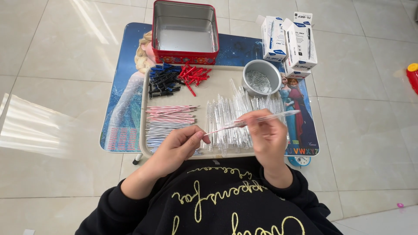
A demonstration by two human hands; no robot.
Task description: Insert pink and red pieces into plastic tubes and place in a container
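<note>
Your two hands join a red refill to a clear pen barrel over the tray.

Nearest you, your left hand (176, 146) has its fingertips pinched closed on a thin red ink refill (217, 129), whose far end meets the clear plastic pen barrel (272, 116) that your right hand (267, 135) grips with curled fingers; the barrel slants up to the right above the beige tray (143, 113). Under your hands lie a bundle of refills (170, 122), pink above and blue below, and a row of clear barrels (239, 117), too many to count, which your right hand partly covers. Farther on sit one pile of dark blue and black caps (163, 80), one pile of red caps (193, 75) and one metal bowl (261, 77) of small clear parts. Beyond the tray stand one open red tin (185, 32) and three white pen boxes (289, 41).
</note>
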